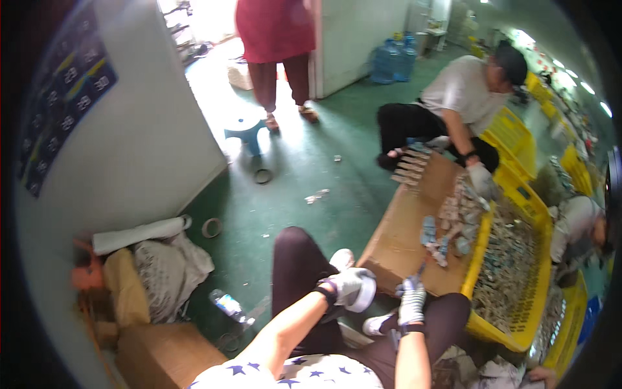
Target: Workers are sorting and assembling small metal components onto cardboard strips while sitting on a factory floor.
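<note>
My left hand (353, 287), in a white glove, is closed around a pale roll of tape (367, 294) above my lap. To its right, my gloved right hand (411, 303) is closed on a slim tool with a blue part (409, 283), too blurred to name. It is at the near edge of a brown cardboard sheet (395, 243). Small strip-like parts (435, 248) with silvery and bluish pieces lie on the cardboard just beyond my right hand. A larger heap of pale parts (461, 207) spreads further up the sheet.
A yellow crate (476, 259) full of small parts stands right of the cardboard. Across from me a seated co-worker (466, 91) reaches to the heap with a gloved hand. A plastic bottle (231, 307), tape rings (211, 227) and a blue stool (246, 129) are on the green floor.
</note>
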`<state>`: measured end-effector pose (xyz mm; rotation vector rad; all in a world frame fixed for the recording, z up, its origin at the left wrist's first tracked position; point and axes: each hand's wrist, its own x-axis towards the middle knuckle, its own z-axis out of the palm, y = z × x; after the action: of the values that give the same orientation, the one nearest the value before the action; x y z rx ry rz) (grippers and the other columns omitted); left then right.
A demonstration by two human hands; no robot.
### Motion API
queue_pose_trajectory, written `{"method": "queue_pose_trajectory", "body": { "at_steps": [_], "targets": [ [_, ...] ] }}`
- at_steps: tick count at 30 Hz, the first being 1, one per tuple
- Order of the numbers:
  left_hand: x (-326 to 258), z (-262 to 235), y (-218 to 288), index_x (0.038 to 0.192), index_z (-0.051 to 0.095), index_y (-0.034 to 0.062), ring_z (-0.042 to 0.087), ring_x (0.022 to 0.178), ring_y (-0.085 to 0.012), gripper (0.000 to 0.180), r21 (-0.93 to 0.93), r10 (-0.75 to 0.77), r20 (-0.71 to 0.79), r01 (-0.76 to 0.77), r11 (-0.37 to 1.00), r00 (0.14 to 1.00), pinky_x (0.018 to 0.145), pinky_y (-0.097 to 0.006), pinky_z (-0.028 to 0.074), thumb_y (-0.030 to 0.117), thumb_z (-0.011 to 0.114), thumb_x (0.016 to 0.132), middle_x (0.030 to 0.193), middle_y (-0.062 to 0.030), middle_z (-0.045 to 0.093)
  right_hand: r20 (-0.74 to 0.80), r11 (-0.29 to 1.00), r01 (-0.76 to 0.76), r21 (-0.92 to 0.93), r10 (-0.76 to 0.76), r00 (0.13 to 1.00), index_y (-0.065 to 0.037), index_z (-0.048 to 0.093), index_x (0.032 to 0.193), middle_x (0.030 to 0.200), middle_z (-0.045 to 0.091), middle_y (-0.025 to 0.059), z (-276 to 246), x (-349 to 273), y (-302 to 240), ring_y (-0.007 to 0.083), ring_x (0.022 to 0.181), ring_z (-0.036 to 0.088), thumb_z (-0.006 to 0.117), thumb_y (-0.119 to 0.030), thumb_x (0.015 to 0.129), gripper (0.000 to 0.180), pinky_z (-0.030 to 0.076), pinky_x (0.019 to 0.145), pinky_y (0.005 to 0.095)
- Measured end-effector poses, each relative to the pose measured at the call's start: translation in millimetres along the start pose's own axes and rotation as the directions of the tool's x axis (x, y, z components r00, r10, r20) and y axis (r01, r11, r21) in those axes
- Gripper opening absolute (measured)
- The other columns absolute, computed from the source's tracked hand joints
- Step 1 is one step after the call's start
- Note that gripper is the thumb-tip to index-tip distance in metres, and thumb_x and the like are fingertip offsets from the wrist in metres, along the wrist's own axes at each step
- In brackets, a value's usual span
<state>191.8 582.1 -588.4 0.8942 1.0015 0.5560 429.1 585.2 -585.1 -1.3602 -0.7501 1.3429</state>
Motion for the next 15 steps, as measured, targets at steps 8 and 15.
{"method": "queue_pose_trajectory", "body": {
  "at_steps": [8, 15],
  "targets": [
    [3, -4, 3, 0.110, 0.065, 0.0018, 0.058, 0.077, -0.0120, 0.046, 0.134, -0.063, -0.100, 0.077, 0.988, 0.993, 0.069, -0.023, 0.048, -0.016, 0.038, 0.077, 0.087, -0.0023, 0.064, -0.064, 0.993, -0.089, -0.080, 0.084, 0.994, -0.007, 0.057, 0.101, 0.071, 0.060, 0.0021, 2, -2, 0, 0.0099, 0.053, 0.053, 0.061, -0.014, 0.091, 0.012, 0.045, 0.050, 0.0240],
    [8, 10, 0, 0.101, 0.069, 0.0038, 0.057, 0.090, -0.0152, 0.047, 0.391, 0.278, -0.188, -0.188, 0.901, 0.942, 0.080, -0.025, 0.045, -0.018, 0.044, 0.068, 0.094, -0.0032, 0.066, -0.083, 0.996, -0.073, -0.056, 0.068, 0.994, -0.006, 0.058, 0.103, 0.073, 0.063, 0.0046, -6, 5, 2, 0.0103, 0.052, 0.055, 0.062, -0.015, 0.090, 0.015, 0.047, 0.049, 0.0238]
  ]
}}
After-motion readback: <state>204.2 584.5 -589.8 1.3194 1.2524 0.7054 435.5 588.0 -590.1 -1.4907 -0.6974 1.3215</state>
